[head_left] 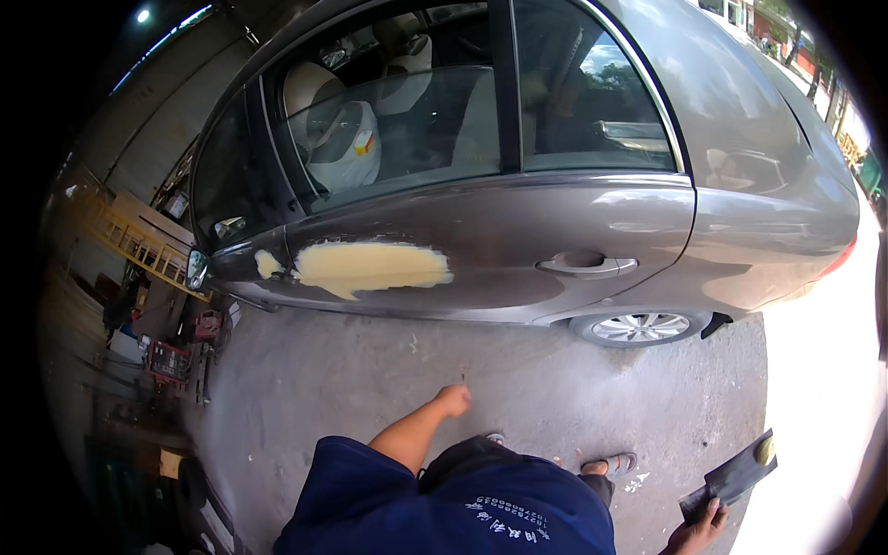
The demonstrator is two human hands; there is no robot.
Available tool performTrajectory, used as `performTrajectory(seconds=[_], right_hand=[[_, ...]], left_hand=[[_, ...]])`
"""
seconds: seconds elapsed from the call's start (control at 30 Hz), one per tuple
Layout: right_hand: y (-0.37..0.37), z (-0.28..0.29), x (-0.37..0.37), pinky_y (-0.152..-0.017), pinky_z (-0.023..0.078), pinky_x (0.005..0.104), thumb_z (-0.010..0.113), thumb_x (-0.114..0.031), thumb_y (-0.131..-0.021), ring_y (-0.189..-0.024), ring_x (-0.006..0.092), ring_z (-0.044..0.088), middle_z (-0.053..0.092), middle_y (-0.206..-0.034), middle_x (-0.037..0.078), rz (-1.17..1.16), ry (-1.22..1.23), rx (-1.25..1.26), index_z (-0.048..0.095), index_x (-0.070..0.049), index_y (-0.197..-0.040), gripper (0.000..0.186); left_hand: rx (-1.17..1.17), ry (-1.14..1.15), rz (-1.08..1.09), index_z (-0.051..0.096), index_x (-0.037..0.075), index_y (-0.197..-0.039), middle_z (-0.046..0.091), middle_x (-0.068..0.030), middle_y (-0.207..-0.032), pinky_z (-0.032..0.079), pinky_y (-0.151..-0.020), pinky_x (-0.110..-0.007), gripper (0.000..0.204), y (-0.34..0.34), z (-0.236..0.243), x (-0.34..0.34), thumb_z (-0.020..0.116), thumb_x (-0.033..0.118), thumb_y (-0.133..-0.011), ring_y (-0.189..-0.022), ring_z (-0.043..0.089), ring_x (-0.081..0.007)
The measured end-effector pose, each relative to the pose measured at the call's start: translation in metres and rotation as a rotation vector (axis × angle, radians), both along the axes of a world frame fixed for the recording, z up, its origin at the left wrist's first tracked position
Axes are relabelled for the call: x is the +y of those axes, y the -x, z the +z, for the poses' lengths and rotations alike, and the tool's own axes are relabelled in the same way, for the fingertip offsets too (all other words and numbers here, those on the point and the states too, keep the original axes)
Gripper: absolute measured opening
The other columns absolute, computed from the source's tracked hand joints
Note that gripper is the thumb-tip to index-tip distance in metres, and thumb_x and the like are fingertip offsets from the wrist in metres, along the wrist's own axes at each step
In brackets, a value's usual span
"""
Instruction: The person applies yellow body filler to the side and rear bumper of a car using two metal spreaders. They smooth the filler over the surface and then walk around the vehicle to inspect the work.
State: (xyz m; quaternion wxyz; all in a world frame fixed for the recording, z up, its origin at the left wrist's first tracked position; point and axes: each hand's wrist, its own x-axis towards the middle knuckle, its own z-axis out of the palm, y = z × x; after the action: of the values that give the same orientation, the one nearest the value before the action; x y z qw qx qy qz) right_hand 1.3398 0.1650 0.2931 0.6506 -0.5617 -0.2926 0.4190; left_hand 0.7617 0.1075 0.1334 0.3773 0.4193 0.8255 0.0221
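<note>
My left hand (pixel 453 400) hangs out in front of me over the concrete floor, its fingers curled into a fist with nothing visible in it. At the lower right, my right hand (pixel 698 532) grips a dark flat board (pixel 735 476) that carries a small yellowish blob (pixel 764 450) at its far end. In front of me stands a grey car (pixel 573 222) seen side-on. A large patch of pale yellow filler (pixel 370 266) covers part of its door, with a smaller patch (pixel 267 264) to the left of it. Both hands are well away from the car.
The car's door handle (pixel 587 265) and rear wheel (pixel 640 326) are to the right of the patch, and its side mirror (pixel 197 268) is to the left. Red equipment (pixel 171 361) and yellow racking (pixel 139 240) stand at the left. My sandalled foot (pixel 610 464) is on the grey concrete floor (pixel 370 388).
</note>
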Motion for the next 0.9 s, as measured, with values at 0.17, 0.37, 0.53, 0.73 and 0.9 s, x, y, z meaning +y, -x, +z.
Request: performTrajectory(seconds=[0.17, 0.37, 0.53, 0.73, 0.9], right_hand=[[-0.105, 0.027, 0.093, -0.076, 0.044, 0.0280, 0.060, -0.022, -0.092, -0.083, 0.0136, 0.055, 0.058, -0.092, 0.004, -0.011, 0.116, -0.023, 0.054, -0.001, -0.103, 0.025], [-0.182, 0.101, 0.212, -0.091, 0.043, 0.0428, 0.056, -0.027, -0.089, -0.103, 0.0291, 0.052, 0.056, -0.114, 0.019, 0.050, 0.355, -0.231, 0.052, 0.007, -0.121, 0.047], [-0.242, 0.087, 0.298, -0.088, 0.046, 0.0402, 0.057, -0.029, -0.090, -0.104, 0.0284, 0.053, 0.058, -0.117, 0.018, -0.068, 0.255, -0.225, 0.056, 0.004, -0.121, 0.045], [-0.297, 0.102, 0.384, -0.087, 0.045, 0.0415, 0.060, -0.028, -0.090, -0.105, 0.0295, 0.052, 0.056, -0.122, 0.018, -0.070, 0.192, -0.230, 0.051, 0.003, -0.128, 0.050], [-0.364, 0.080, 0.447, -0.074, 0.047, 0.0284, 0.062, -0.015, -0.090, -0.080, 0.0122, 0.056, 0.058, -0.089, 0.003, -0.104, -0.080, -0.043, 0.054, -0.003, -0.097, 0.016]], left_hand=[[-0.139, 0.234, -0.075, 0.069, 0.008, -0.084, 0.068, -0.0117, -0.080, 0.052, -0.069, -0.038, 0.010, -0.087, -0.026, 0.016, 0.065, 0.016, -0.078, -0.076, 0.065, -0.0256], [-0.274, 0.159, 0.070, 0.068, 0.006, -0.081, 0.066, -0.0131, -0.069, 0.051, -0.066, -0.039, 0.020, -0.233, 0.059, 0.151, 0.062, 0.025, -0.084, -0.069, 0.064, -0.0273], [-0.225, 0.026, -0.175, 0.067, 0.004, -0.085, 0.067, -0.0166, -0.078, 0.050, -0.071, -0.042, 0.025, -0.314, 0.088, 0.273, 0.057, 0.026, -0.087, -0.076, 0.064, -0.0343], [-0.336, -0.076, -0.635, 0.066, 0.004, -0.088, 0.066, -0.0183, -0.091, 0.047, -0.076, -0.044, 0.021, -0.436, 0.092, 0.463, 0.057, 0.023, -0.085, -0.087, 0.062, -0.0353], [-0.495, -0.149, -0.860, 0.062, 0.005, -0.094, 0.064, -0.0155, -0.092, 0.047, -0.077, -0.040, 0.018, -0.547, 0.154, 0.582, 0.056, 0.019, -0.085, -0.089, 0.061, -0.0320]])
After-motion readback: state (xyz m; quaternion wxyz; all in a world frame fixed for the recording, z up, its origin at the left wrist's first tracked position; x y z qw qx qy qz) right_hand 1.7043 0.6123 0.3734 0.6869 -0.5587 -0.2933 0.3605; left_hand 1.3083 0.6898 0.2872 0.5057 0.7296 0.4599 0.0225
